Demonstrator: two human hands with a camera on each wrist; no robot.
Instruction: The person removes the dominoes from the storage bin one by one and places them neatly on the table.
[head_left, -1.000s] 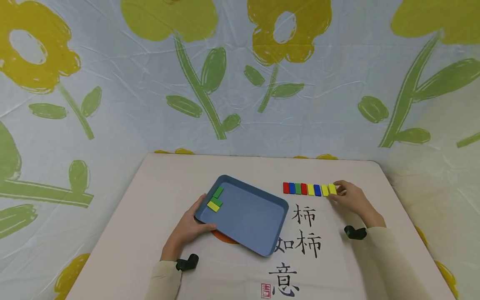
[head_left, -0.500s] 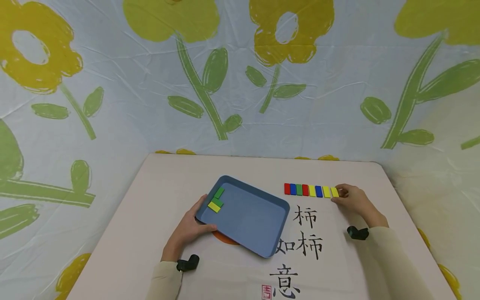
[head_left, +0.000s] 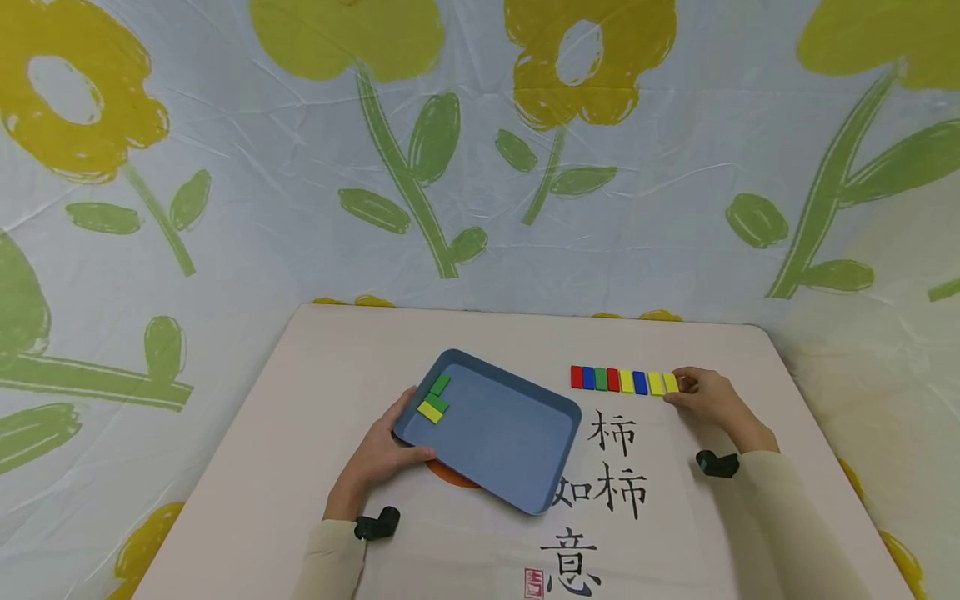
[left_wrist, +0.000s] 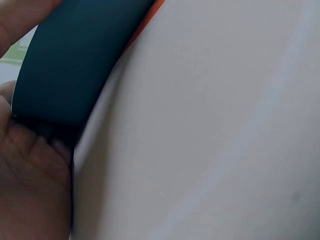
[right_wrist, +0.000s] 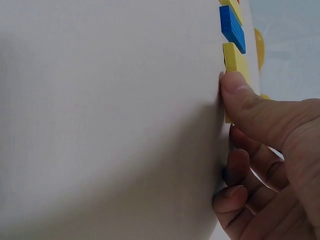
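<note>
A blue-grey tray (head_left: 495, 442) lies at an angle across the middle of the table. My left hand (head_left: 378, 454) grips its left corner, thumb along the front edge and fingers on the left side. In the left wrist view the tray's outer wall (left_wrist: 75, 60) sits against that hand. Two green blocks and a yellow block (head_left: 430, 412) lie in the tray's left end. To the tray's right runs a row of several flat coloured blocks (head_left: 613, 380). At its right end my right hand (head_left: 716, 404) pinches a yellow block (head_left: 671, 382), partly covered by the thumb (right_wrist: 237, 92) in the right wrist view.
Beneath everything is a pale cloth (head_left: 675, 542) printed with black characters (head_left: 619, 490) and an orange shape (head_left: 450, 475), partly under the tray. A flower-patterned curtain (head_left: 645, 225) stands behind and at the sides of the table.
My right hand has lowered the yellow block slightly, bringing it level with the row's right end. The left hand and the tray stay put; the head view shifts a little.
</note>
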